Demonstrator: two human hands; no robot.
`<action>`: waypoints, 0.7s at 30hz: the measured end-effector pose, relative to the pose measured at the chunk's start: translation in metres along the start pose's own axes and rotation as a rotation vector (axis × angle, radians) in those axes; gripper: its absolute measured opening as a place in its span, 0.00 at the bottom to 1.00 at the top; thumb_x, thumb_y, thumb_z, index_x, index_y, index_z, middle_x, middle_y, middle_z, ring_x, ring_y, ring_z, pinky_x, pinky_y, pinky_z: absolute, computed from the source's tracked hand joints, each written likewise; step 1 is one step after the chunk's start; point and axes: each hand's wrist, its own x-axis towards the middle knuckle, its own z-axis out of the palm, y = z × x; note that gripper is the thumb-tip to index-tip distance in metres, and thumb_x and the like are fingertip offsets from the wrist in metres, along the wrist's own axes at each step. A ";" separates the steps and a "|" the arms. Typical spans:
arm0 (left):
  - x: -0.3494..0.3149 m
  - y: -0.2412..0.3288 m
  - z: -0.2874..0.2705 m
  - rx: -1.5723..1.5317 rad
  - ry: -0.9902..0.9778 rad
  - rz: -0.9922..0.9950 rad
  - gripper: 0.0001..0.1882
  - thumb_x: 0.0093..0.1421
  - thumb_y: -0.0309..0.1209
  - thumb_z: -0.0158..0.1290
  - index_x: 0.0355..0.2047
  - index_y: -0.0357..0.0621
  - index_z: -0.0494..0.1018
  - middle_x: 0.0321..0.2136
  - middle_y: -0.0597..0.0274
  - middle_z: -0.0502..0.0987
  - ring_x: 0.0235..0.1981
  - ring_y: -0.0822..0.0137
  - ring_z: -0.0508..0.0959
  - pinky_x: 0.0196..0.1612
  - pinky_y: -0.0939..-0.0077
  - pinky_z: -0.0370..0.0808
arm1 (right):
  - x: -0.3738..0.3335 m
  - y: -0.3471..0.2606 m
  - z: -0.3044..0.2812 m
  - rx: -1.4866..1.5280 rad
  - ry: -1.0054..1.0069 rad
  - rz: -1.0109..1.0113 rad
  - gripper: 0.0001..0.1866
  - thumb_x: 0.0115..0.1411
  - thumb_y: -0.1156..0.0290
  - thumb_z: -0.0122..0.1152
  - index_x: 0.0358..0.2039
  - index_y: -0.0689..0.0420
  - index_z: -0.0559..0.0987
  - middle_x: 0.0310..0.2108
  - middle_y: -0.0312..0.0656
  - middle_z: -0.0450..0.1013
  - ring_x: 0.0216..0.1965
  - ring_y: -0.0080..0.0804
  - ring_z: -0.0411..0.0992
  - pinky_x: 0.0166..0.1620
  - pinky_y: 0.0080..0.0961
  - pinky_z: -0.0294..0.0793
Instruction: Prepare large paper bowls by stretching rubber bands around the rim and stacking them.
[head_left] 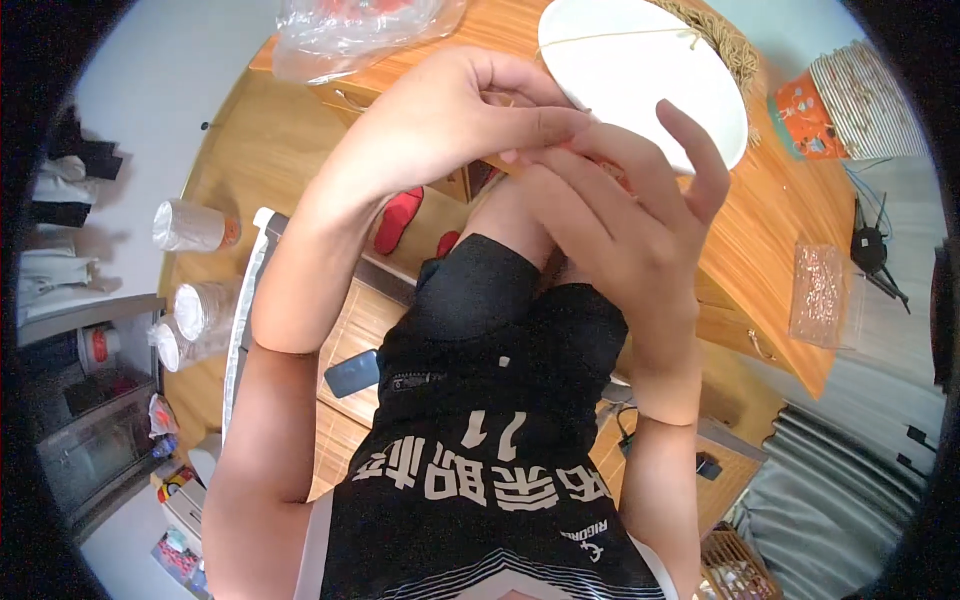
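Observation:
My left hand (470,115) and my right hand (630,215) meet above my lap at the table's front edge, their fingertips pressed close together. Both hands pinch at something small; a reddish-orange bit (612,172) shows between the right fingers, but my fingers cover most of it and its kind is unclear. One finger of my right hand sticks up apart from the others. Just beyond the hands, a white oval dish-like piece (650,85) lies on the wooden table (770,240), with a thin string across it. A bundle of tan twine (725,40) rests at its far edge.
A clear plastic bag (360,45) with something red inside sits at the table's far left. At right are stacked orange-and-white paper cups (815,115), a clear packet (818,295) and a black device with antennas (872,248). Below are a phone (352,373) and red slippers (400,220).

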 end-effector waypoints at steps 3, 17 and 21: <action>0.001 0.009 -0.001 -0.047 -0.016 -0.050 0.10 0.62 0.32 0.61 0.38 0.36 0.82 0.30 0.65 0.83 0.29 0.78 0.80 0.32 0.85 0.76 | -0.003 -0.003 0.011 -0.018 0.162 0.026 0.09 0.53 0.70 0.63 0.20 0.45 0.73 0.28 0.21 0.74 0.42 0.17 0.74 0.59 0.35 0.67; -0.010 0.008 -0.001 0.170 0.111 0.075 0.08 0.62 0.27 0.61 0.39 0.35 0.80 0.30 0.67 0.82 0.32 0.82 0.78 0.35 0.88 0.75 | -0.026 -0.081 0.065 1.838 0.428 1.269 0.26 0.66 0.74 0.60 0.63 0.61 0.63 0.37 0.38 0.74 0.36 0.19 0.73 0.33 0.15 0.70; -0.009 0.011 -0.005 0.144 0.081 -0.028 0.08 0.62 0.27 0.62 0.39 0.35 0.80 0.31 0.65 0.83 0.34 0.80 0.79 0.39 0.87 0.76 | -0.007 -0.092 0.075 1.810 0.649 1.206 0.27 0.68 0.73 0.57 0.64 0.62 0.62 0.34 0.36 0.74 0.32 0.17 0.70 0.34 0.15 0.68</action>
